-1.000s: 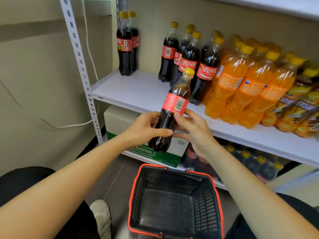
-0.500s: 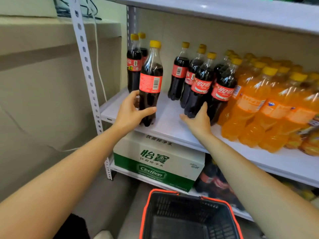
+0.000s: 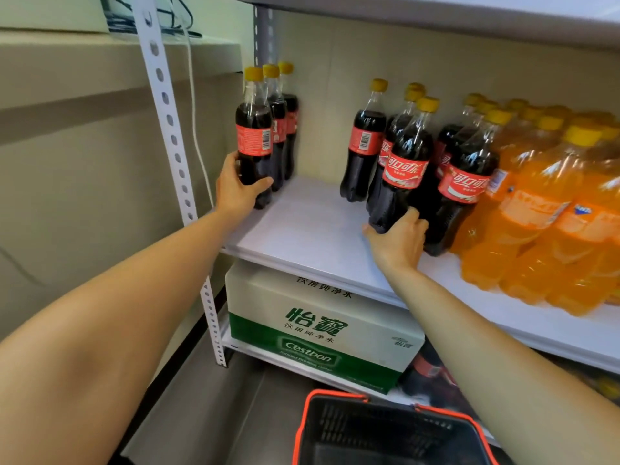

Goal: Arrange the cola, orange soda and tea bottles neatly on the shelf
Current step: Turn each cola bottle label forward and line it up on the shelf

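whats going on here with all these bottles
A person is lining up drinks on a white shelf. The left hand grips a yellow-capped, red-labelled plastic cola bottle at the front of a row of three by the left post. The right hand holds the base of another cola bottle at the front of the middle cluster. Orange soda bottles stand to the right, and a black plastic basket with an orange rim sits below.

Beige wall [image 3: 84,203] left | perforated white upright [image 3: 166,105] | white shelf [image 3: 312,226] | grey floor [image 3: 201,407] below | dark cables [image 3: 174,23] overhead | soft light
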